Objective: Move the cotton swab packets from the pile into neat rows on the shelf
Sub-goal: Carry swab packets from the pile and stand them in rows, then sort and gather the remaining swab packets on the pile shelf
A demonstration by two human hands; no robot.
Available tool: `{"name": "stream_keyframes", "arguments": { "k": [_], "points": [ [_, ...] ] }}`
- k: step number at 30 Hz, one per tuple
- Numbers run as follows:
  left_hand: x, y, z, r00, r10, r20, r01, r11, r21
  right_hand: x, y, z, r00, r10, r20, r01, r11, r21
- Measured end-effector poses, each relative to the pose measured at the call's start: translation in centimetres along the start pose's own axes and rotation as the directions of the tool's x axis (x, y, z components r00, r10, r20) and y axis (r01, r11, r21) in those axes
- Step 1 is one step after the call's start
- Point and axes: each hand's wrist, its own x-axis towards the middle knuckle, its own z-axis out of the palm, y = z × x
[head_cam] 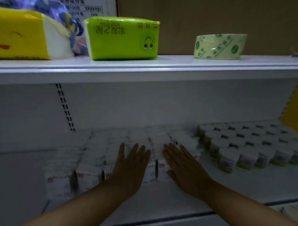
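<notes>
Both hands flat, fingers straight: left hand [129,166] and right hand [184,165] pressing packets [89,167] on the shelf [248,185], jars [247,143] at 3 o'clock.

**Two white shelves, both stocked**

The lower shelf [232,186] carries white cotton swab packets [89,175] standing in rows across its left and middle. Round tubs [247,143] are packed in rows just beside them on the right. The upper shelf [177,66] holds a yellow tissue pack [19,36], a green tissue pack [123,39] and a roll of tape [220,47].
</notes>
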Motion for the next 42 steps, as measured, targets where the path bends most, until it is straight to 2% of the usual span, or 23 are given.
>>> {"name": "stream_keyframes", "arguments": {
  "k": [4,9,12,17,19,23,26,28,30,32,33,35,38,40,42],
  "points": [
    [-0.2,0.2,-0.4,0.998,-0.044,0.050,0.041,0.998,0.054,0.1,1.0,0.2,0.996,-0.084,-0.037,0.083,0.996,-0.028],
    [-1.0,-0.2,-0.9,0.995,-0.062,0.081,0.067,0.996,-0.053,-0.7,1.1,-1.0,0.996,-0.085,-0.004,0.085,0.996,0.034],
    [-2.3,-1.2,-0.7,0.995,-0.081,0.058,0.089,0.985,-0.151,-0.9,0.7,-2.0,0.997,-0.069,-0.041,0.072,0.995,0.072],
    [-6.5,-7.2,-0.8,0.978,-0.209,-0.018,0.201,0.955,-0.217,1.7,-2.4,-5.2,0.960,-0.242,-0.142,0.262,0.954,0.147],
    [-9.0,-10.7,0.0,0.957,-0.290,-0.016,0.281,0.938,-0.205,3.7,-5.3,-6.5,0.932,-0.312,-0.187,0.344,0.923,0.174],
    [-15.6,-18.1,3.8,0.885,-0.456,0.094,0.466,0.865,-0.188,8.7,-14.2,-8.3,0.878,-0.426,-0.219,0.459,0.878,0.135],
    [-20.8,-22.9,7.5,0.777,-0.599,0.194,0.630,0.741,-0.234,12.5,-22.5,-9.6,0.862,-0.486,-0.144,0.505,0.848,0.161],
    [-23.8,-24.9,9.7,0.733,-0.640,0.232,0.680,0.668,-0.303,14.9,-27.7,-10.1,0.855,-0.509,-0.095,0.518,0.840,0.164],
    [-26.3,-26.5,11.7,0.760,-0.606,0.235,0.648,0.677,-0.348,17.0,-32.4,-9.3,0.826,-0.555,-0.094,0.563,0.811,0.156],
    [-28.9,-28.1,13.5,0.789,-0.568,0.235,0.613,0.696,-0.374,18.4,-36.7,-9.4,0.843,-0.537,-0.033,0.524,0.807,0.273],
    [-30.1,-29.0,14.4,0.791,-0.561,0.245,0.611,0.695,-0.380,18.9,-38.4,-9.6,0.849,-0.528,-0.027,0.514,0.811,0.279],
    [-32.4,-30.9,15.8,0.783,-0.553,0.286,0.622,0.677,-0.394,19.9,-41.3,-9.3,0.873,-0.487,-0.025,0.471,0.830,0.300],
    [-34.6,-34.0,17.6,0.756,-0.560,0.340,0.654,0.627,-0.423,21.8,-43.8,-8.7,0.861,-0.506,0.049,0.455,0.810,0.369],
    [-35.0,-36.0,18.7,0.743,-0.571,0.348,0.667,0.599,-0.443,23.1,-45.1,-8.2,0.871,-0.488,0.047,0.421,0.793,0.441],
    [-35.0,-37.5,20.0,0.746,-0.574,0.338,0.663,0.588,-0.464,24.5,-46.3,-7.1,0.881,-0.467,0.081,0.389,0.811,0.437]
  ]
}}
